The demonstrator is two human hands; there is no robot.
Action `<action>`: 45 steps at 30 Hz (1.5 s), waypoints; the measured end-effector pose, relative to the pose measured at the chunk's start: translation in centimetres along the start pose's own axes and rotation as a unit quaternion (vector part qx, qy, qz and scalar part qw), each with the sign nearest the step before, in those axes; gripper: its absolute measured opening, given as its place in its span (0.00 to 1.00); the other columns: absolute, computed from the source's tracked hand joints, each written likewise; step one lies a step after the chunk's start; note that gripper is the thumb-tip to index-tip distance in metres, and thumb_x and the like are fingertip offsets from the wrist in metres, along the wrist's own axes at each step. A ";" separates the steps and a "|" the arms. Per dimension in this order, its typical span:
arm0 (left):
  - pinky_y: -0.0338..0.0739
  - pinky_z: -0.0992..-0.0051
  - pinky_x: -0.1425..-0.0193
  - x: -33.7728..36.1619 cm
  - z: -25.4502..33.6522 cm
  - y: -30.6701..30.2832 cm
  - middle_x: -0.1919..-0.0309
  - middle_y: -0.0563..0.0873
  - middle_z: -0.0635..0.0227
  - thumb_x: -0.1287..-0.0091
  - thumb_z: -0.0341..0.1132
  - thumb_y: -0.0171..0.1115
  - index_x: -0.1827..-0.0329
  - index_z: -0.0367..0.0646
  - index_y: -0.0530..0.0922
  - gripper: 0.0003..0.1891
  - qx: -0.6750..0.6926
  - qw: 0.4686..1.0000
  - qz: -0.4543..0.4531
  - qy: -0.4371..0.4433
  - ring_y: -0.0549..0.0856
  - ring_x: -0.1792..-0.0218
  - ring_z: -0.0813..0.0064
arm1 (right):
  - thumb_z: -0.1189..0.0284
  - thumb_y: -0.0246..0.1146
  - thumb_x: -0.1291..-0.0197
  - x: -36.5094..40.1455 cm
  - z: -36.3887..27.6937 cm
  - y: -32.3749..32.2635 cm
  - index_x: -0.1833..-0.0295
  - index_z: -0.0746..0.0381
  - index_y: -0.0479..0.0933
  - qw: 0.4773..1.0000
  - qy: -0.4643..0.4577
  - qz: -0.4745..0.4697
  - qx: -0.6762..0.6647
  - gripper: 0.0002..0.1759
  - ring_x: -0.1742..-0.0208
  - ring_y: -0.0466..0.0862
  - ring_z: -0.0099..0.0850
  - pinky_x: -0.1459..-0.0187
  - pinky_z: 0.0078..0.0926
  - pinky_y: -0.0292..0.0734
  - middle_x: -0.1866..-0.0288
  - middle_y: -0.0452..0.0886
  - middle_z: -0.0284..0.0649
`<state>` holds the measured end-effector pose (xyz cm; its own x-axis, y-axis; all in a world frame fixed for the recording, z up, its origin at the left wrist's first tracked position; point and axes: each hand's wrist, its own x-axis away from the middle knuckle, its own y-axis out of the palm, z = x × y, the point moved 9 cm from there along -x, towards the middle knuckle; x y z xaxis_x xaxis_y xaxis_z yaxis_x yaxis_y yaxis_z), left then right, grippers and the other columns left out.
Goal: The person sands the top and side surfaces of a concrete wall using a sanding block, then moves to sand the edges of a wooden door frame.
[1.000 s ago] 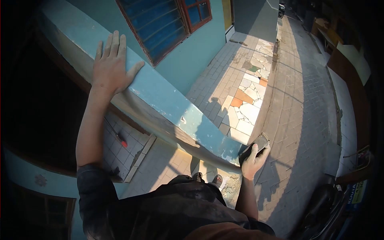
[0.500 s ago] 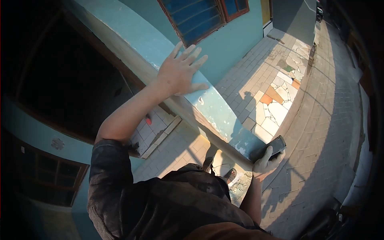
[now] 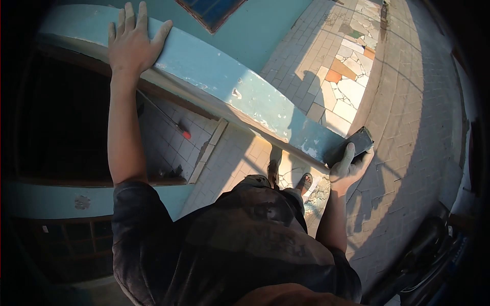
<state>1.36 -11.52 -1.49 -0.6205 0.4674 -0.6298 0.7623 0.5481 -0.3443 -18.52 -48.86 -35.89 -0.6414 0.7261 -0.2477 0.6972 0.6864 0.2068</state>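
Observation:
A long light-blue painted ledge (image 3: 204,66) with chipped, whitish patches runs diagonally from upper left to the centre right. My left hand (image 3: 133,48) lies on its upper left part, fingers spread, holding nothing. At the ledge's lower right end, my right hand (image 3: 351,166) is wrapped round a dark rectangular block (image 3: 361,141). The block is beside the end of the ledge; whether they touch is hard to tell. Pale dust covers the fingers of both hands.
Beyond the ledge is a blue-green wall (image 3: 265,30) with a window (image 3: 212,13). Broken-tile paving (image 3: 352,89) and a brick lane (image 3: 403,122) lie to the right. A red-ended stick (image 3: 187,135) rests on tiles inside. A motorcycle (image 3: 421,255) stands lower right.
My left hand has slid up and left along the ledge. My right hand still holds the block at the ledge's end. The whole view has shifted and turned.

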 end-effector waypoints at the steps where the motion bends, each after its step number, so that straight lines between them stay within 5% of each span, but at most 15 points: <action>1: 0.47 0.49 0.11 0.8 2.0 0.5 0.15 0.62 0.59 0.26 0.75 0.44 0.14 0.54 0.62 0.46 0.017 0.999 -0.019 0.033 0.56 0.14 0.61 | 0.67 0.63 0.23 0.1 -0.1 0.1 0.36 0.70 0.72 1.000 -0.006 0.006 -0.010 0.20 0.51 0.77 0.27 0.46 0.25 0.74 0.49 0.77 0.39; 6: 0.47 0.50 0.12 8.3 19.0 -4.9 0.17 0.66 0.54 0.23 0.68 0.48 0.16 0.45 0.64 0.43 0.166 0.954 -0.118 0.221 0.61 0.16 0.57 | 0.67 0.63 0.22 -0.5 0.0 -0.2 0.33 0.69 0.71 0.998 -0.035 0.030 0.032 0.21 0.46 0.78 0.27 0.40 0.27 0.72 0.43 0.77 0.39; 9: 0.48 0.52 0.12 16.7 28.9 -8.7 0.19 0.69 0.54 0.28 0.64 0.58 0.18 0.40 0.67 0.44 0.341 0.841 -0.132 0.400 0.63 0.17 0.57 | 0.69 0.60 0.21 -0.9 -0.8 -0.8 0.30 0.68 0.70 0.998 0.005 0.057 0.037 0.21 0.44 0.80 0.26 0.38 0.26 0.73 0.42 0.81 0.41; 12: 0.51 0.53 0.13 21.0 30.3 -10.5 0.21 0.72 0.54 0.32 0.61 0.65 0.21 0.37 0.70 0.44 0.383 0.772 -0.095 0.497 0.65 0.18 0.59 | 0.67 0.59 0.20 -0.1 -3.7 -0.5 0.26 0.68 0.68 0.996 -0.020 0.090 0.001 0.25 0.40 0.82 0.29 0.35 0.29 0.74 0.39 0.82 0.45; 14: 0.53 0.54 0.13 19.8 26.7 -9.5 0.22 0.74 0.56 0.34 0.59 0.69 0.24 0.37 0.72 0.43 0.443 0.750 -0.100 0.482 0.68 0.20 0.62 | 0.66 0.59 0.20 0.5 -4.7 -0.1 0.24 0.68 0.67 0.993 -0.023 0.104 0.048 0.27 0.39 0.83 0.30 0.34 0.29 0.74 0.38 0.82 0.46; 19: 0.57 0.55 0.15 11.4 9.8 -6.2 0.29 0.82 0.69 0.33 0.56 0.70 0.29 0.47 0.80 0.33 0.415 0.856 0.035 0.306 0.74 0.24 0.68 | 0.57 0.57 0.19 2.3 -5.0 6.7 0.19 0.62 0.65 0.989 0.020 0.042 0.139 0.32 0.46 0.83 0.29 0.43 0.28 0.78 0.45 0.83 0.44; 25: 0.61 0.52 0.18 5.1 -6.5 -0.8 0.40 0.89 0.74 0.30 0.56 0.69 0.42 0.53 0.88 0.22 0.395 0.884 0.209 0.140 0.81 0.30 0.67 | 0.53 0.55 0.19 5.8 -17.7 26.9 0.24 0.53 0.77 0.923 -0.314 -0.098 0.199 0.27 0.46 0.80 0.40 0.38 0.35 0.74 0.53 0.76 0.44; 27: 0.60 0.50 0.17 4.1 -10.9 1.8 0.34 0.86 0.78 0.30 0.57 0.69 0.35 0.62 0.85 0.23 0.343 0.871 0.342 0.083 0.79 0.28 0.66 | 0.53 0.56 0.20 5.4 -17.5 28.2 0.24 0.52 0.77 0.918 -0.289 -0.113 0.248 0.27 0.45 0.79 0.40 0.37 0.34 0.74 0.51 0.79 0.46; 30: 0.55 0.42 0.16 4.7 -11.5 4.8 0.22 0.75 0.79 0.29 0.63 0.65 0.24 0.73 0.76 0.30 0.414 0.805 0.414 0.092 0.69 0.20 0.64 | 0.56 0.57 0.22 2.6 -9.1 23.5 0.23 0.53 0.76 0.930 -0.138 -0.097 0.327 0.27 0.34 0.84 0.41 0.31 0.34 0.73 0.32 0.84 0.52; 32: 0.50 0.38 0.15 4.7 -10.2 6.8 0.19 0.69 0.80 0.29 0.66 0.61 0.21 0.77 0.70 0.33 0.426 0.796 0.421 0.088 0.62 0.17 0.63 | 0.58 0.57 0.21 1.2 -2.5 18.5 0.24 0.55 0.76 0.953 -0.075 -0.115 0.270 0.26 0.33 0.85 0.39 0.31 0.34 0.74 0.31 0.84 0.52; 34: 0.37 0.32 0.15 4.0 -8.7 7.2 0.13 0.57 0.80 0.28 0.75 0.50 0.16 0.82 0.62 0.37 0.441 0.770 0.454 0.083 0.49 0.12 0.61 | 0.57 0.57 0.21 2.2 -6.4 21.3 0.24 0.55 0.76 0.947 -0.109 -0.113 0.282 0.26 0.37 0.85 0.38 0.33 0.34 0.74 0.35 0.85 0.51; 37: 0.34 0.34 0.14 3.8 -8.4 7.4 0.14 0.59 0.77 0.29 0.76 0.50 0.16 0.81 0.62 0.39 0.434 0.775 0.456 0.057 0.50 0.12 0.62 | 0.53 0.59 0.22 5.4 -18.1 29.8 0.24 0.49 0.77 0.923 -0.254 -0.131 0.257 0.27 0.56 0.78 0.36 0.43 0.35 0.74 0.59 0.74 0.40; 39: 0.33 0.35 0.14 3.8 -8.3 7.5 0.14 0.59 0.76 0.29 0.76 0.50 0.16 0.80 0.62 0.39 0.429 0.780 0.451 0.062 0.50 0.12 0.61 | 0.53 0.57 0.22 6.0 -18.4 29.6 0.23 0.45 0.76 0.929 -0.216 -0.166 0.252 0.26 0.47 0.79 0.46 0.35 0.36 0.73 0.52 0.84 0.51; 42: 0.32 0.38 0.13 3.4 -8.3 7.6 0.14 0.60 0.74 0.29 0.76 0.50 0.17 0.78 0.64 0.39 0.419 0.784 0.455 0.049 0.51 0.13 0.60 | 0.56 0.56 0.22 3.7 -4.5 19.0 0.24 0.52 0.77 0.951 -0.121 -0.124 0.257 0.26 0.47 0.77 0.44 0.33 0.36 0.72 0.37 0.87 0.48; 45: 0.30 0.39 0.13 3.9 -8.1 7.2 0.15 0.62 0.73 0.29 0.75 0.49 0.18 0.76 0.67 0.37 0.429 0.779 0.456 0.028 0.53 0.14 0.59 | 0.59 0.56 0.23 4.9 -4.0 16.6 0.25 0.57 0.78 0.927 -0.064 -0.086 0.358 0.27 0.43 0.78 0.44 0.31 0.38 0.71 0.36 0.88 0.44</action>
<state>2.94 -0.15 -0.75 0.2621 0.4336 -0.8621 0.7182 -0.6844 -0.1259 -11.37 -33.71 -29.94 -0.7515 0.5661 -0.3389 0.6514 0.5551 -0.5172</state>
